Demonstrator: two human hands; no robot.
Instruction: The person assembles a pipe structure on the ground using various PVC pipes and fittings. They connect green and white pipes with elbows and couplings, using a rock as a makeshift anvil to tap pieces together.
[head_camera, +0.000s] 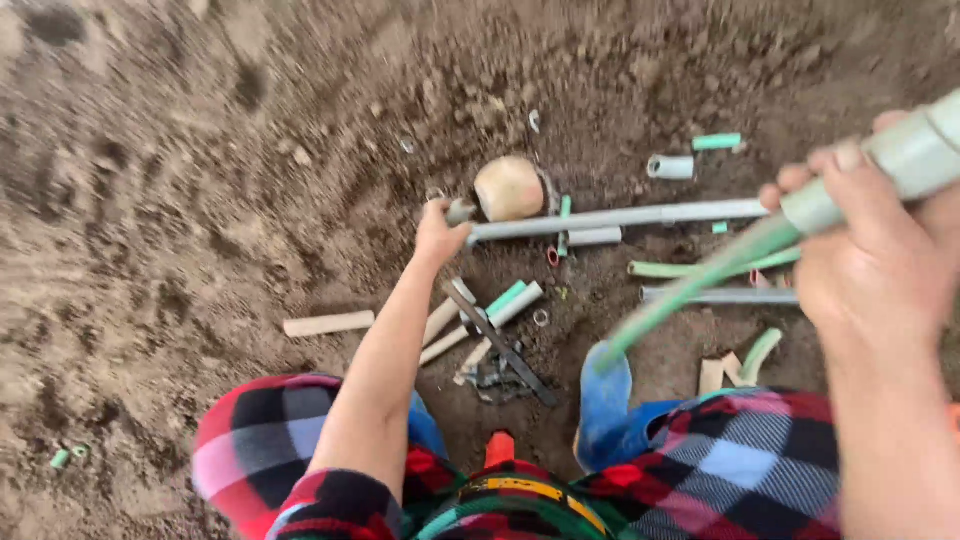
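- Right hand (880, 235), at 3 o'clock and nearest the camera: fingers wrapped tight around a pale green pipe (700, 285) that slants down toward 6 o'clock.
- Left hand (440, 232), arm outstretched near centre: closed on the end of a long grey pipe (620, 216) lying flat on the soil (180, 180).
- Cut pipe pieces (500, 310) scattered below the left hand.
- Round tan object (509, 188) at 12 o'clock, just beyond the grey pipe.

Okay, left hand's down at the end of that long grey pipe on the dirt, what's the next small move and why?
Probably close the left hand on the long grey pipe at its near end: the fingers already touch the end fitting, while the right hand is occupied gripping a pale green pipe.
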